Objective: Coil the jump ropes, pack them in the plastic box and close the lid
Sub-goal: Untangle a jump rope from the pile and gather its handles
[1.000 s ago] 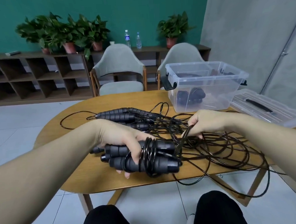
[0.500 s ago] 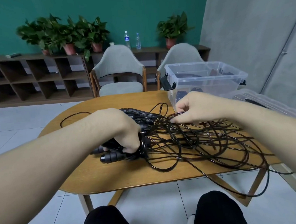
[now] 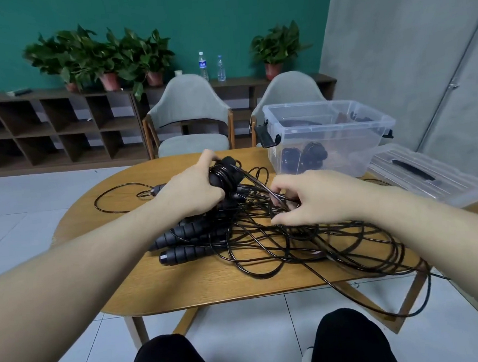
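Observation:
My left hand [image 3: 196, 188] grips a pair of black jump-rope handles [image 3: 225, 172] with cord wound round them, raised above the wooden table [image 3: 154, 285]. My right hand [image 3: 312, 197] pinches a black cord just right of that bundle. A tangle of loose black ropes [image 3: 307, 246] spreads over the table's right half, with some loops hanging over the front edge. More black handles [image 3: 185, 242] lie below my left hand. The clear plastic box [image 3: 325, 135] stands open at the back right with coiled ropes inside. Its clear lid [image 3: 427, 176] lies to the right of it.
Two grey chairs [image 3: 189, 119] stand behind the table. A dark shelf unit [image 3: 53, 128] with potted plants and two water bottles [image 3: 202, 66] runs along the green wall. My knees [image 3: 168, 358] are under the table's front edge.
My left hand lifted the wound handles up and away from me. My right hand came down and nearer, keeping hold of the cord.

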